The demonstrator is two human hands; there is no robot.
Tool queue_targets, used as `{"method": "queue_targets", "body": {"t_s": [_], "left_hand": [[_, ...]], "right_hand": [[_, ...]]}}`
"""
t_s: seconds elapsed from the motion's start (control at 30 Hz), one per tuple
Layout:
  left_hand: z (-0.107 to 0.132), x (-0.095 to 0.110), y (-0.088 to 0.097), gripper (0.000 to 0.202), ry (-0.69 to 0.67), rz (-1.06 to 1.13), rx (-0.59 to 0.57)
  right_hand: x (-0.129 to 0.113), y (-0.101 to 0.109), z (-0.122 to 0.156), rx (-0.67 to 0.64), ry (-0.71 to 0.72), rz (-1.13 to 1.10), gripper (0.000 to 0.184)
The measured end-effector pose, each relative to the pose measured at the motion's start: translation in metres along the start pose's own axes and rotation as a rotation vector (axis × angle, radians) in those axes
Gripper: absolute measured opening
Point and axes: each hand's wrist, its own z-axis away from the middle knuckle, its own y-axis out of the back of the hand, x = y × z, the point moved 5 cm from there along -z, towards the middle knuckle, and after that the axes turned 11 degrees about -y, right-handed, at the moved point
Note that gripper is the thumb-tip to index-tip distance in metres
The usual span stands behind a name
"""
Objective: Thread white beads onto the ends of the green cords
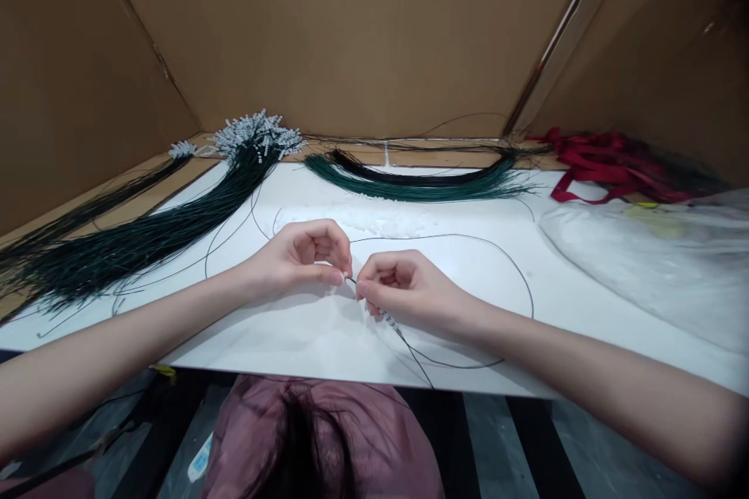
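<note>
"What's nearest?"

"A lap in pink cloth [386, 429], with dark hair [310, 444] hanging over it. Just past that comes the near edge of the white bench [275, 343]."

"And the wire?"

"The thin dark wire [456, 235] is over the middle of the bench. One strand runs out to the near edge, and a short row of small whitish beads [389, 320] sits on it, just on the near side of the right hand [370, 292]."

"How is that hand set?"

"Thumb and forefinger are pinched together on the wire, the other fingers curled in. The left hand [344, 265] is just beside it, thumb and forefinger closed on the wire's end, where a little white shows at the tips. Whether that's a bead I can't tell. A short piece of wire bridges the two."

"Where does the rest go?"

"It loops wide to the right, passing under the right forearm and round beyond the hands."

"What else?"

"A clear plastic bag [661, 265] lies on the right. Beyond the hands there's a scatter of small white bits [374, 226]. Far left, a thick bundle of dark green stems [193, 226] has white beaded tips [251, 136]. Far middle, a curved green and black bundle [421, 183]; far right, red ribbon [614, 164]. Brown cardboard walls [351, 31] stand behind everything."
</note>
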Motion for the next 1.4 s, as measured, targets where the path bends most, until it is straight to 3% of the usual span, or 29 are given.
{"method": "queue_targets", "body": {"t_s": [0.43, 1.4], "left_hand": [[0.0, -0.0042, -0.005, 0.02, 0.046, 0.166, 0.031], [0.0022, -0.0068, -0.0016, 0.023, 0.054, 0.126, 0.031]], "right_hand": [[-0.0009, -0.0023, 0.0005, 0.016, 0.024, 0.009, 0.008], [0.0, -0.0015, 0.0016, 0.048, 0.003, 0.047, 0.006]]}}
